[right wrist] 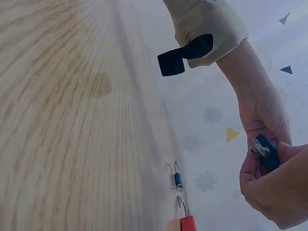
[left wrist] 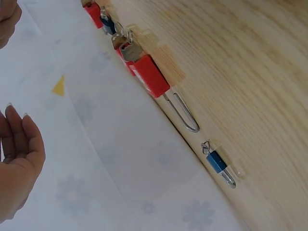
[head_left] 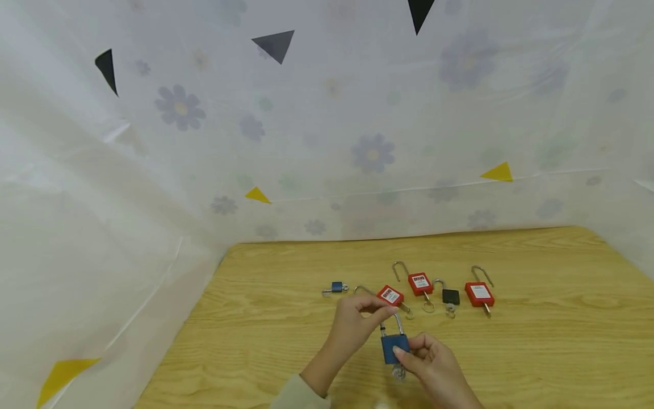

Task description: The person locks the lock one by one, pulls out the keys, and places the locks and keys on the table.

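Observation:
Above the table's near part, a blue padlock [head_left: 390, 344] is held upright with its shackle [head_left: 399, 324] raised. My right hand [head_left: 438, 366] grips the body from the right, thumb across its front. The thumb and forefinger of my left hand [head_left: 352, 324] pinch the top of the shackle, hiding its bend. A small bunch of keys [head_left: 398, 372] hangs under the lock. In the right wrist view the blue padlock [right wrist: 270, 156] shows end-on between both hands, its keys toward the camera. The left wrist view does not show the held lock.
Behind the hands on the wooden table [head_left: 552, 341] lie a small blue padlock [head_left: 337, 287], red padlocks [head_left: 390, 296] with labels, and a black padlock [head_left: 451, 296]. Their shackles stand out, and keys sit at their lower ends. A flowered white sheet [head_left: 317, 142] borders the table.

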`<state>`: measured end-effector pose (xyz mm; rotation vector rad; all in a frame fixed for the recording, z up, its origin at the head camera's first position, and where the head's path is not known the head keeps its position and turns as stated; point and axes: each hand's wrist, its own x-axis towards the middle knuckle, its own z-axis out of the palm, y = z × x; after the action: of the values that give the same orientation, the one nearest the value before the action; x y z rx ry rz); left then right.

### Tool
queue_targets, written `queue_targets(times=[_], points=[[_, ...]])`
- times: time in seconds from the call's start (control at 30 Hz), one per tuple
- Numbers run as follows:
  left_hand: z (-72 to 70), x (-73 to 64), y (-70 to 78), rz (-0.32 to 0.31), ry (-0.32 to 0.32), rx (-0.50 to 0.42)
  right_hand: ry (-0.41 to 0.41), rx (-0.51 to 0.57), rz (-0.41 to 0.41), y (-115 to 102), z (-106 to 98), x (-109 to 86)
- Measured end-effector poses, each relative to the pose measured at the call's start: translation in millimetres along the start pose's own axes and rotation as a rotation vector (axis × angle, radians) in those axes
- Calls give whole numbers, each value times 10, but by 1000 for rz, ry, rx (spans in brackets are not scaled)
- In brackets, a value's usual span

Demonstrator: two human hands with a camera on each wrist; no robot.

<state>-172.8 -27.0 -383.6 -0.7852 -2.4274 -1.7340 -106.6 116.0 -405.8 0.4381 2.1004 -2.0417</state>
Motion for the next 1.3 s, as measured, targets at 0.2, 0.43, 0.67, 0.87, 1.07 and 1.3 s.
queue_targets(times=[0.2,0.43,0.67,0.87,1.07,1.3], points=[[20,11,10,-34,-18,-40,67,15,-7,-6,30,-9],[24,15,33,-54,-33,-80,87,43,-10,-1,35,-33],[31,20,81,-32,-30,-71,79,63,11,-28,21,-34],[45,0,63,-34,-10,-110,71,44,15,-48,13,-30],[64,-19,20,-42,13,-106,67,91,23,-30,14,-22],[106,-33,8,-20,17,-113,68,111,32,-8,-7,-26]])
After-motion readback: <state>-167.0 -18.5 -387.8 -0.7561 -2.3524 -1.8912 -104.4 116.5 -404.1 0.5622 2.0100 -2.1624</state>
